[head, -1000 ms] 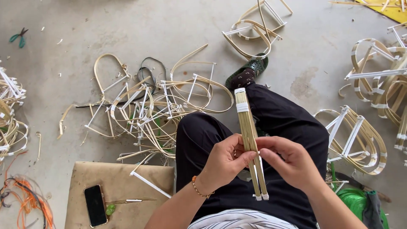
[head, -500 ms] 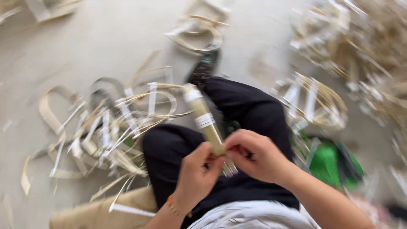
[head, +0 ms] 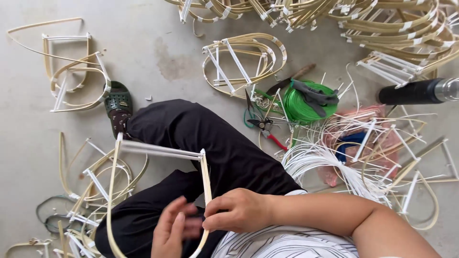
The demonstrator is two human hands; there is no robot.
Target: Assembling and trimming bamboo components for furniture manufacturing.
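Person's sitting on the concrete floor [head: 143, 43] in black trousers, working a bent bamboo frame [head: 160, 150] that lies across the lap, lower middle of the frame. It's a curved strip with white-wrapped crossbars and a straight upright. The right hand [head: 239, 210] is closed around that upright near its lower end, pinching it tight. The left hand [head: 172, 231] sits just beside it, fingers loosely spread and open, touching the frame's lower curve from what I can see, a bit blurred.

Stuff everywhere else: a green clog [head: 117, 102] on the foot at left, a roll of green tape [head: 303, 102] right of centre, red-handled pliers [head: 267, 131] near it, a bundle of white strips [head: 325, 165] fanned out at right, and finished frames [head: 382, 24] piled along the top edge.
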